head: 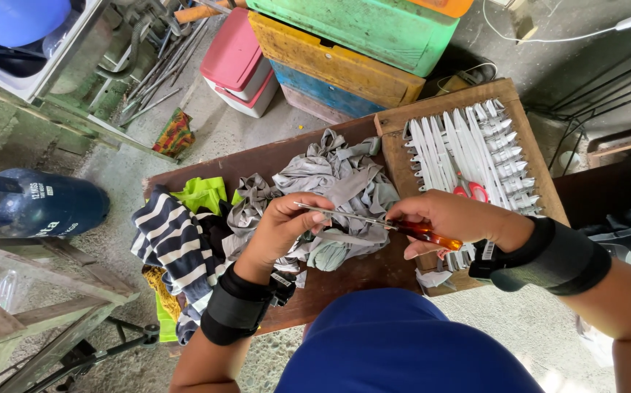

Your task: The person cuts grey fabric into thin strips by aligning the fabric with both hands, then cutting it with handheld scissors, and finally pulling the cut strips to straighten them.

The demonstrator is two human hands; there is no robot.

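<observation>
The orange-handled scissors are held level above a heap of grey fabric strips on the brown desk. The right hand has its grip closed around the handles, while the left hand pinches the blade tips. To the right lies a wooden board carrying white strips and red scissors; striped cloth lies to the left.

Bare forearms, black wrist bands with small clipped devices, blue garment, perhaps trousers, at bottom

gas cylinder left | striped cloth on table | pink-lidded box | stacked painted crates
</observation>
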